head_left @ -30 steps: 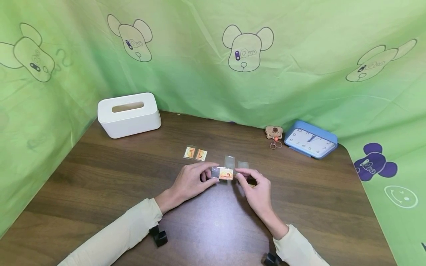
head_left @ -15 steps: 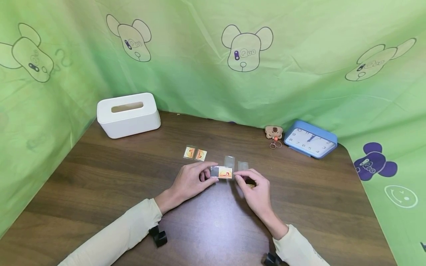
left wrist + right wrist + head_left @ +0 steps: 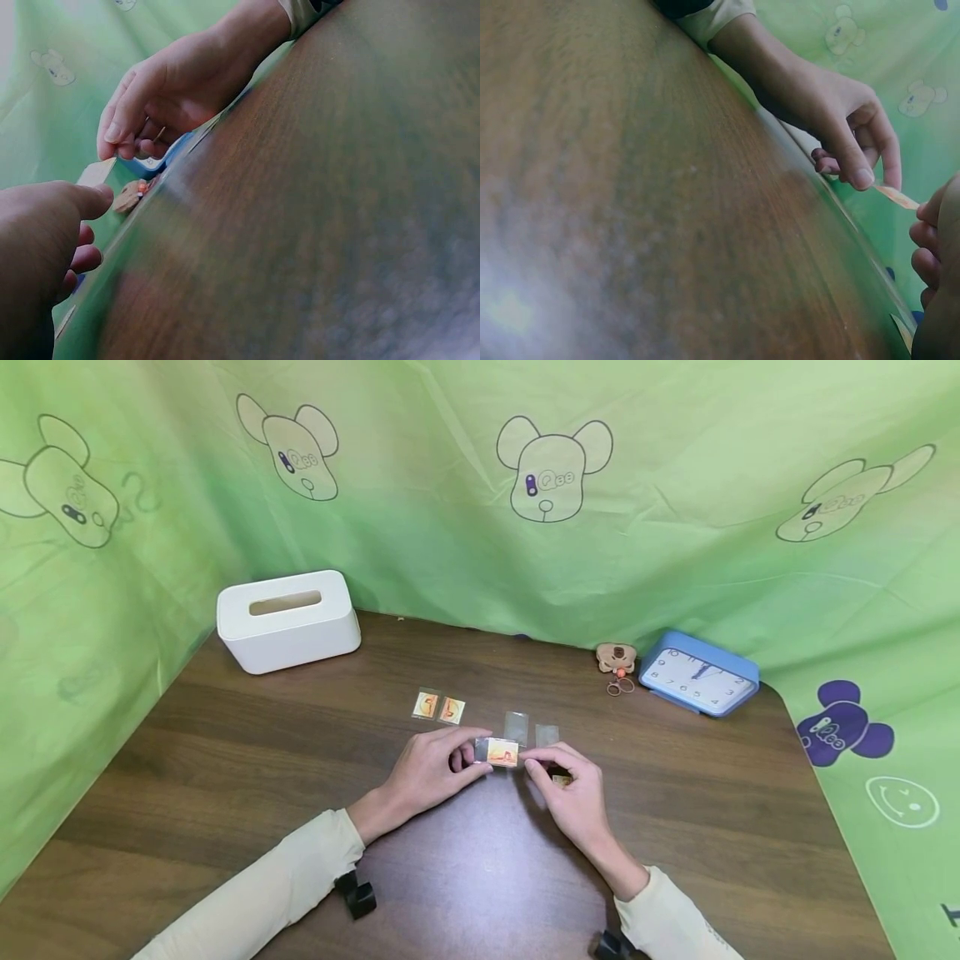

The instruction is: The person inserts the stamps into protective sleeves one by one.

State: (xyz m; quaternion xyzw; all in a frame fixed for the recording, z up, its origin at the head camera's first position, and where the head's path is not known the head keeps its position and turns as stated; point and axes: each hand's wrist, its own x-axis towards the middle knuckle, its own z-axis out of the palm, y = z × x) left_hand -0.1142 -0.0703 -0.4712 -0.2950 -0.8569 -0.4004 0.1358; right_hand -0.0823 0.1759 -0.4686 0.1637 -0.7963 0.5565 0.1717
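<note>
My left hand [image 3: 433,764] pinches the left end of a small clear plastic sleeve [image 3: 481,750] between thumb and fingers. An orange-and-yellow picture card [image 3: 502,752] lies mostly inside it, and my right hand [image 3: 576,787] pinches the card's right edge with thumb and index finger. Both wrist views show the card [image 3: 97,173] as a thin piece [image 3: 897,196] held above the table between the two hands. Part of another yellowish card [image 3: 561,781] shows under my right palm; whether it is held or lies on the table I cannot tell.
Two sleeved picture cards [image 3: 438,707] lie left of centre. Behind my hands are two clear sleeves [image 3: 517,727]. A white tissue box [image 3: 288,622] stands at the back left, a blue clock [image 3: 701,672] and a brown bear-shaped keyring [image 3: 617,658] at the back right of the wooden table [image 3: 712,827].
The card has slid left, deeper into the sleeve, and my right fingers have followed it left. My left hand has stayed nearly still.
</note>
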